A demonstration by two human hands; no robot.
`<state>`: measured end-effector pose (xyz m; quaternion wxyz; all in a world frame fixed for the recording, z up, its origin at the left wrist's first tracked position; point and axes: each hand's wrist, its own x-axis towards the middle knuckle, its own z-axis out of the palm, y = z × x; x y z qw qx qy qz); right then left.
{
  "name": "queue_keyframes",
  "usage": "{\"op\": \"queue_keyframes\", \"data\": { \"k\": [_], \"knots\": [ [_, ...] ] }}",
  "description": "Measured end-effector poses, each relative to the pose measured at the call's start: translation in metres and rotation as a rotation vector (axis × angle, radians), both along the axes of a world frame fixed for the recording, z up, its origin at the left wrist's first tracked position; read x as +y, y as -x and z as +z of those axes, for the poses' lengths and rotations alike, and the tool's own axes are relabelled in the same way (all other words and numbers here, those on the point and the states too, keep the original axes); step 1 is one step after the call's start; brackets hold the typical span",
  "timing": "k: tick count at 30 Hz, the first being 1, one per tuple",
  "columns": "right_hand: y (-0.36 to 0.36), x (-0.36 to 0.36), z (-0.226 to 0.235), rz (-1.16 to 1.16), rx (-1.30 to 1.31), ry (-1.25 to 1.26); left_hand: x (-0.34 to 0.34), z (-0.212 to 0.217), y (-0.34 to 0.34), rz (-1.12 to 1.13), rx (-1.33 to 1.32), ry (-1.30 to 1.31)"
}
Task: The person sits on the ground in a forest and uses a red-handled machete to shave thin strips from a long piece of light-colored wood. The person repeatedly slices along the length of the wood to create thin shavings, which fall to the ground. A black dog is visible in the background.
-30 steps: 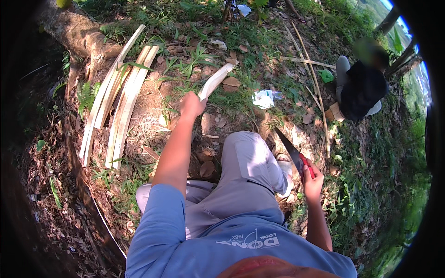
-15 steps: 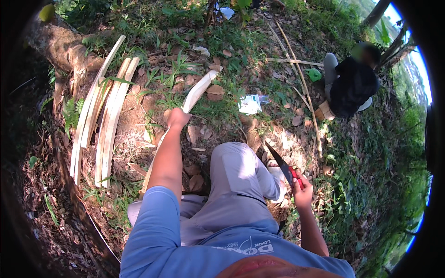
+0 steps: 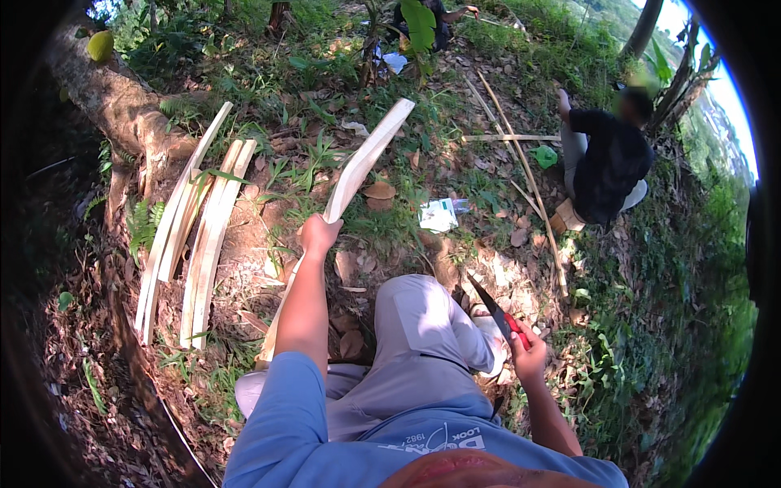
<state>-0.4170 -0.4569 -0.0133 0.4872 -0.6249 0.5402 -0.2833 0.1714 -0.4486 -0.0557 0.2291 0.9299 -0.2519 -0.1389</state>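
Note:
My left hand (image 3: 320, 234) is closed round a long pale wooden strip (image 3: 368, 157), gripping it near the middle. The far end slants up and away to the right; the near end runs back beside my left forearm, which partly hides it. Off my right knee, my right hand (image 3: 530, 351) is wrapped round the red handle of a knife (image 3: 488, 304). Its long dark blade tapers to a tip pointing forward and left, apart from the wood. Whether the edge has teeth I cannot tell.
Several pale wooden strips (image 3: 213, 252) lie on the left beside a tree trunk (image 3: 130, 106). Ahead is a white packet (image 3: 438, 215). Thin poles (image 3: 529, 175) cross near a seated person (image 3: 610, 163) in black; another person (image 3: 439, 24) is at the top.
The far end of the strip in my left hand has risen and swung away to the right. My right hand keeps the knife in nearly the same place. The view has shifted slightly.

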Motion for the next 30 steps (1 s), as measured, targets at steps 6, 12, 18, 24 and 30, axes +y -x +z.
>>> {"op": "queue_keyframes", "data": {
  "k": [6, 12, 18, 24, 30],
  "knots": [
    [-0.006, 0.008, 0.009, 0.038, -0.043, 0.024, 0.015, 0.007, -0.002, 0.020, -0.052, 0.292],
    [0.002, 0.019, 0.006, 0.042, -0.066, 0.079, 0.017, 0.023, 0.003, 0.050, -0.014, 0.649],
    [0.008, 0.026, -0.019, 0.049, -0.008, 0.075, 0.045, 0.025, -0.006, 0.085, 0.024, 0.878],
    [0.005, 0.031, 0.023, 0.074, -0.007, 0.098, 0.083, 0.109, 0.035, 0.165, -0.199, 0.918],
    [-0.011, 0.028, 0.029, 0.172, -0.074, 0.009, 0.198, 0.241, 0.067, 0.152, -0.499, 0.453]
  ]
}}
